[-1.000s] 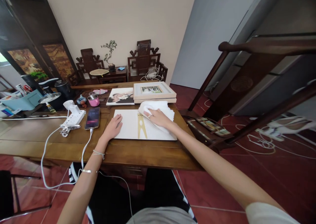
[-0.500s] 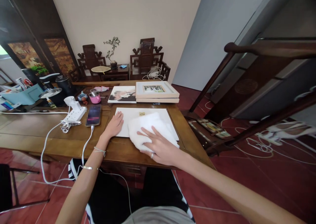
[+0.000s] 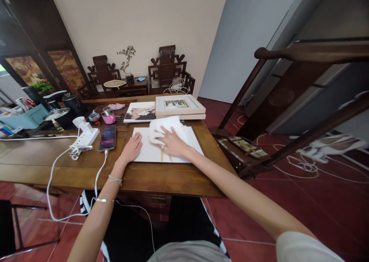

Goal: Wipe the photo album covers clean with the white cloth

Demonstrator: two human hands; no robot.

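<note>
A white panel [image 3: 146, 153] lies flat near the front edge of the wooden desk, with yellowish strips visible along its near part. My left hand [image 3: 133, 146] rests flat on the panel's left edge, fingers stretched out. On the panel's far half is a folded, fluffy white cloth [image 3: 172, 123], partly reaching past the far edge. My right hand [image 3: 173, 143] presses on top of this cloth with spread fingers, and a ring shows on one of them. The hand and cloth hide part of the panel.
Just behind the panel are stacked picture frames [image 3: 181, 111] and a white-edged photo panel [image 3: 141, 112]. To the left are a phone [image 3: 107, 138] on a cable, a power strip [image 3: 86, 138] and a pink cup [image 3: 108, 117]. A wooden chair [image 3: 276, 96] stands right.
My right hand has slid the cloth away from me across the panel, uncovering its near part and the yellowish strips. My left hand stays on the left edge. The view has shifted slightly.
</note>
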